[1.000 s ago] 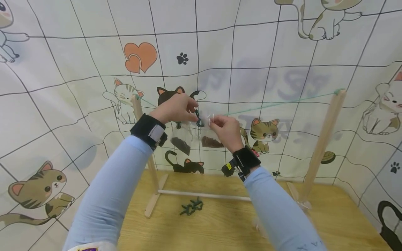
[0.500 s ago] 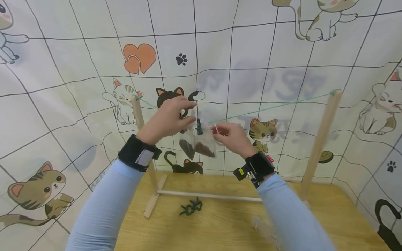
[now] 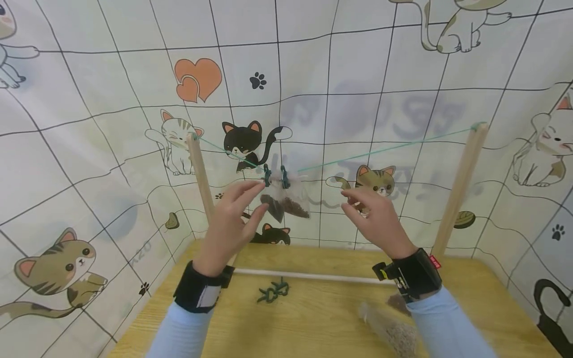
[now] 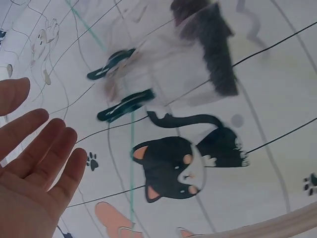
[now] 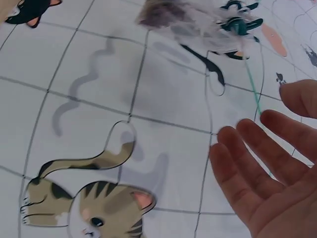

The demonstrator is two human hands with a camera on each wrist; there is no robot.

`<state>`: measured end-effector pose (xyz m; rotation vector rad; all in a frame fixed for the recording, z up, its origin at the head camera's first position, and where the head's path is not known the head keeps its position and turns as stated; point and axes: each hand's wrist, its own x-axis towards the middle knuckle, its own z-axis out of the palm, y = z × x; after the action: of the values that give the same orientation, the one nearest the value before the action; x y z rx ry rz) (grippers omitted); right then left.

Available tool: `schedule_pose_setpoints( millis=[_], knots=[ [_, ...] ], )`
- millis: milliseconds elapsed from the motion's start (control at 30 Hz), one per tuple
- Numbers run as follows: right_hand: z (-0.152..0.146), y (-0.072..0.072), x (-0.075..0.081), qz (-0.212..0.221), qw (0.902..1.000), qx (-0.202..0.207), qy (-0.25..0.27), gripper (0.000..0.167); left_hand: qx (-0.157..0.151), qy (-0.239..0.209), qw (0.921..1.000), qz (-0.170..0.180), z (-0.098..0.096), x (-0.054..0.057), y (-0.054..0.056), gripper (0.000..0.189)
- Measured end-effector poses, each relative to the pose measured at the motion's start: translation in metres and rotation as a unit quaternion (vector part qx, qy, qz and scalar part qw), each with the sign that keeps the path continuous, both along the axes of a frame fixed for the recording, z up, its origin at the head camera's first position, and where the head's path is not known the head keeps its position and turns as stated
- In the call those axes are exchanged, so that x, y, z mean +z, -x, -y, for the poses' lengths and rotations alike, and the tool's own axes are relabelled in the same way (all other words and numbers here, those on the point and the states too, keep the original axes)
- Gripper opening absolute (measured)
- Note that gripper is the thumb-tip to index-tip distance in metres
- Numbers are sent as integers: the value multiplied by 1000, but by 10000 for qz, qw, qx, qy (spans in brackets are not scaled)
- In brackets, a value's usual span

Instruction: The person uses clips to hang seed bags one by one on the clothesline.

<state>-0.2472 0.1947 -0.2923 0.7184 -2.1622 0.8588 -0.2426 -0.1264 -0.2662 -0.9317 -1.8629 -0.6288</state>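
Cat-print backdrop point(image 3: 358, 64) hangs behind the green line point(image 3: 380, 150); with your left hand point(image 3: 226, 226) and right hand point(image 3: 380, 221) loosely open, empty, ease clear without jostling the clipped bags point(image 3: 296, 207).

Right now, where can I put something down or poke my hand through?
The table has a bare patch between the loose green clips and the lying bag at right. A hand could probably pass under the string, between the right hand and the right post. It's crowded where two hanging bags and their clips bunch near the left hand.
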Motion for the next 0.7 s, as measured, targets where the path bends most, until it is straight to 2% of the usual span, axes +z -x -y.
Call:
schedule_pose_setpoints(
  millis=[133,267,400,500,700],
  knots=[
    [-10,-5,-26,-804,9959,-380,153,34,287,-160,9995,37,-3,-32,-5,44],
    [-19,-12,-50,-1262,9895,-645,299,41,555,-241,9982,-12,-2,-65,-7,45],
    [-28,-20,-72,-1358,9869,-775,403,46,688,-376,9968,151,-2,-98,-9,43],
    [-32,-25,-87,-1331,9853,-984,412,45,785,-456,9948,466,-4,-119,-11,42],
    [-34,-33,-119,-1135,9839,-1301,472,45,805,-447,9923,829,-11,-150,-11,41]
  ],
)
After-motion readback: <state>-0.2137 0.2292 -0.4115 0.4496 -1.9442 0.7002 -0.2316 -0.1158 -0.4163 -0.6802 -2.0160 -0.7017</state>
